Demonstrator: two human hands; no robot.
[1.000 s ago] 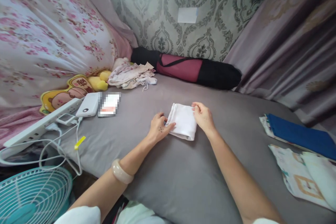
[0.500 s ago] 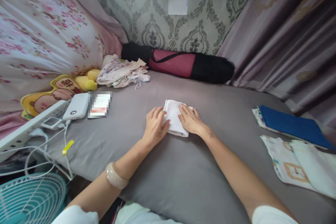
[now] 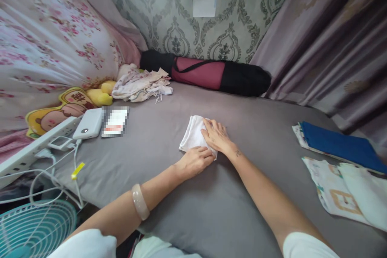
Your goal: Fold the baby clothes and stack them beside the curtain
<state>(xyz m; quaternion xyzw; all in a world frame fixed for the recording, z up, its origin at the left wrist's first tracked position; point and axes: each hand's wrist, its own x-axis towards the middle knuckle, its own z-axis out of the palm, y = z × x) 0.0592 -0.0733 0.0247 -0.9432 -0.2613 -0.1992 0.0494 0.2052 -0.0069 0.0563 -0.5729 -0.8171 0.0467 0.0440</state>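
white folded cloth (image 3: pixel 193 134) lies flat on grey sheet (image 3: pixel 260 129), mid-bed, both hands on it. left hand (image 3: pixel 196 163) at its near edge, fingers close together and bent over the edge; can't tell if they pinch it. right hand (image 3: pixel 216 136) palm down on its right part, fingers slightly spread, not gripping. pale bangle (image 3: pixel 140 202) on left forearm.

left side: white power bank (image 3: pixel 88 123) beside a pixelated flat item (image 3: pixel 115 121); white power strip (image 3: pixel 39 145) with plugs and cables, yellow tag (image 3: pixel 78 171) on one cable. yellow cartoon cushion (image 3: pixel 53 121) behind the strip, teal fan (image 3: pixel 36 225) at lower left corner.

back: crumpled pale clothes (image 3: pixel 140 84) near left curtain; black and maroon long bag (image 3: pixel 199 73) along the patterned wall (image 3: pixel 169 12), white plate (image 3: pixel 204 7) on wall above it.

right side: blue folded cloth (image 3: pixel 341 145) on top of a patterned one, well apart from the hands. pale printed cloth (image 3: pixel 338 193) just nearer the person, partly under a plain pale fabric (image 3: pixel 367 197). floral curtain (image 3: pixel 60 28) left, mauve curtain (image 3: pixel 314 44) right.
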